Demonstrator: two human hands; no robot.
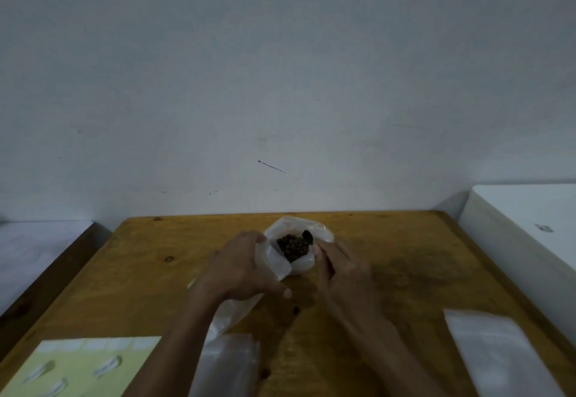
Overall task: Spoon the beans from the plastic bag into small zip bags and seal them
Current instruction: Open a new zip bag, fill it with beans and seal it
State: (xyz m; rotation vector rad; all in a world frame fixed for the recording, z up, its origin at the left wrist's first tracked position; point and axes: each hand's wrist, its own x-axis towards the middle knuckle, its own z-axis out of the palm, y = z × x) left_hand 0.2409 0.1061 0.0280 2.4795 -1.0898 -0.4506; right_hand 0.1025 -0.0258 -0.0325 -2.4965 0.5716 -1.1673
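The plastic bag [297,248] stands on the wooden table [389,272] near the middle of its far edge, and its mouth is open, so the brown beans [293,245] inside are visible. A dark thing, perhaps a spoon [307,236], stands up from the beans at the far side of the bag, but the view is too dim to be sure. The left hand [240,267] is at the left side of the bag, with its fingers curled on the loose plastic rim, so this grip holds the bag. The right hand [341,267] is just beside the right side of the bag; its fingers look bent and the fingertips are close to the plastic, but I cannot tell if this grip holds something. Under the left wrist lies a flat clear zip bag [232,309], and more clear zip bags [230,365] lie in a pile at the near edge. Another pile of clear bags [492,353] lies near the right edge. A yellow-green sheet [87,365] lies at the near left corner.
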